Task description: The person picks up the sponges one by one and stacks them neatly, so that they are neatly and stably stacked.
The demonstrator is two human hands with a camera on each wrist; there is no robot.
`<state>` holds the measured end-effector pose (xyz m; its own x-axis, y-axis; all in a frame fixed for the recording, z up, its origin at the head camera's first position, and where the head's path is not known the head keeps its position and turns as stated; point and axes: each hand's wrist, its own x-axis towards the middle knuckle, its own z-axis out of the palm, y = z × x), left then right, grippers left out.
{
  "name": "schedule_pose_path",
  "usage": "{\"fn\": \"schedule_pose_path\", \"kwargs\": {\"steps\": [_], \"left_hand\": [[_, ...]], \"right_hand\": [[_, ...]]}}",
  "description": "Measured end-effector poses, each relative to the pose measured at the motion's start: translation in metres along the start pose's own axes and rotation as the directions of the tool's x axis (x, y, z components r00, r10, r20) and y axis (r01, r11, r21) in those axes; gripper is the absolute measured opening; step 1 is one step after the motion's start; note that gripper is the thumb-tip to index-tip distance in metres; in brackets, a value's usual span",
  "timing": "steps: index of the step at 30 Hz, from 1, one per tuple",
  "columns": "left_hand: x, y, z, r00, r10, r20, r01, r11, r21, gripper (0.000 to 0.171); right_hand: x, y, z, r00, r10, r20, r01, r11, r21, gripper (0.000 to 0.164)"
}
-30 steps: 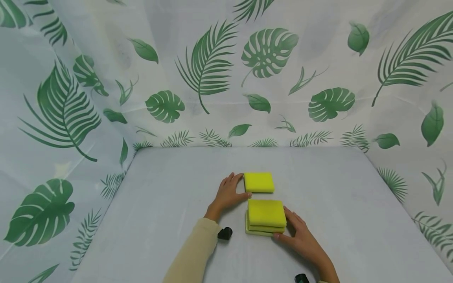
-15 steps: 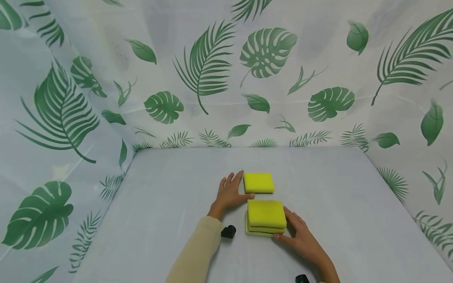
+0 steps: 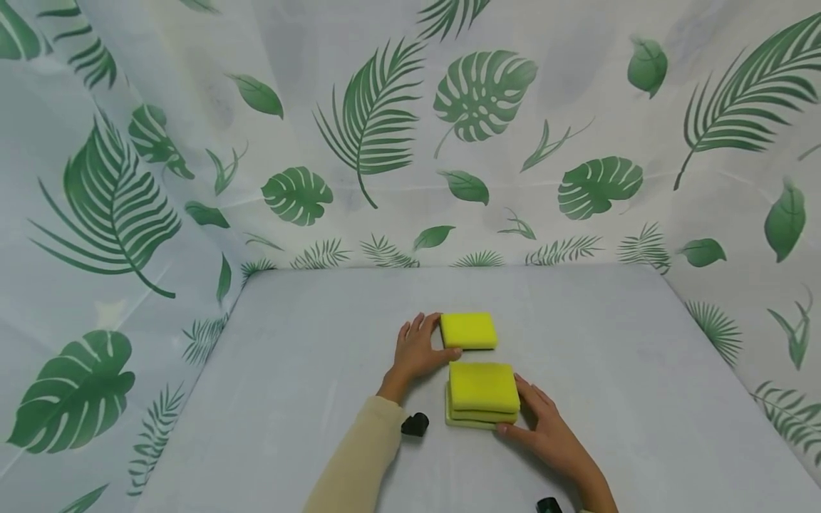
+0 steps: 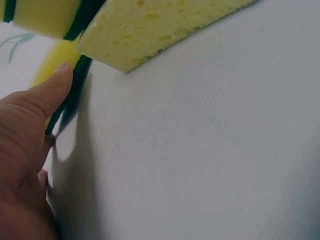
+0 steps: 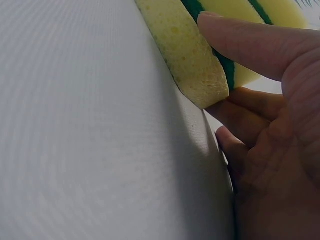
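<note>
A yellow scouring sponge (image 3: 469,330) with a dark green underside lies flat on the white surface, farther from me. My left hand (image 3: 413,354) holds it at its left end, thumb along the near edge and index finger at the far left corner. In the left wrist view the thumb (image 4: 52,92) touches its yellow side. Closer to me stands a sponge stack (image 3: 482,388). Its lowest layer is a pale, porous sponge (image 5: 182,55), with yellow-and-green sponges on top. My right hand (image 3: 541,427) grips the stack's right side, thumb at the near face and fingers along the right.
A white surface (image 3: 308,356) spreads around both hands. Leaf-printed white sheets (image 3: 398,221) rise at the back and sides. Black camera pieces (image 3: 415,425) sit by the wrists.
My left index finger lifted slightly off the far sponge's corner, then came back down to it. The far sponge has shifted very slightly left. My right hand and the stack stay put.
</note>
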<state>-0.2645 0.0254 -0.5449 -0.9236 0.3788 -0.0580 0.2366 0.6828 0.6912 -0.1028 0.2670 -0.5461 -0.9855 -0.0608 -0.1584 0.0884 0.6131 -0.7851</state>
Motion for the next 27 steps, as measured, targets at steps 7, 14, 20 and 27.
{"fn": "schedule_pose_path", "kwargs": {"steps": [7, 14, 20, 27], "left_hand": [[-0.004, -0.007, 0.000, 0.998, 0.051, -0.028, -0.053, 0.995, -0.081, 0.088], [-0.008, -0.012, -0.001, 0.999, -0.023, -0.048, 0.010, 0.966, -0.258, 0.087], [-0.014, -0.012, -0.006, 0.997, -0.043, -0.056, 0.022, 0.945, -0.327, 0.085], [-0.019, -0.012, -0.009, 0.997, -0.026, -0.071, -0.004, 0.921, -0.389, 0.084]], "right_hand": [[0.000, 0.001, 0.000, 1.000, 0.002, 0.008, -0.002, 1.000, 0.005, 0.103], [-0.001, 0.001, -0.001, 1.000, -0.014, -0.002, 0.014, 1.000, 0.012, 0.100], [-0.002, 0.001, -0.001, 0.999, -0.033, -0.014, 0.033, 0.999, 0.012, 0.097], [-0.002, 0.001, 0.000, 0.999, -0.035, -0.018, 0.035, 0.999, 0.013, 0.097]]}}
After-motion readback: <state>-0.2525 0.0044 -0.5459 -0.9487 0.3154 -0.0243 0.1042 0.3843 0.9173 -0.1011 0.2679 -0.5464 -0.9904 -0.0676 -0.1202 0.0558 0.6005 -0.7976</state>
